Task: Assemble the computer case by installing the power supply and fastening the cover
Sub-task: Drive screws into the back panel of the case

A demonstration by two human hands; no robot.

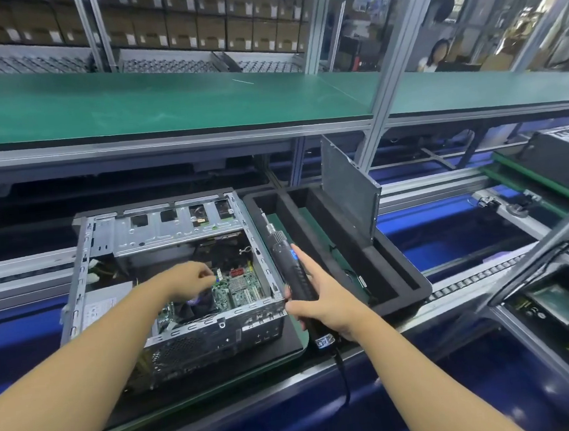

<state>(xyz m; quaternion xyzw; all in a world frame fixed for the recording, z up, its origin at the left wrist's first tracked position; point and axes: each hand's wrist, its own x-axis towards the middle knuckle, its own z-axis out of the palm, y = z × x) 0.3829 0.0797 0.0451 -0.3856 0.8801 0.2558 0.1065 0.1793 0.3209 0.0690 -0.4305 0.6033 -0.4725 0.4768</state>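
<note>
An open grey computer case lies on a black pad on the conveyor, its motherboard exposed. The silver power supply sits inside at the case's left side. My left hand reaches into the case above the motherboard, fingertips curled and pinching something small that I cannot make out. My right hand grips a black electric screwdriver just right of the case, its bit pointing away from me. The grey cover panel stands tilted in a black foam tray to the right.
A green shelf runs above the line, carried by aluminium posts. Another case sits on the conveyor at far right. The screwdriver's cable hangs off the front edge. A person sits in the background at upper right.
</note>
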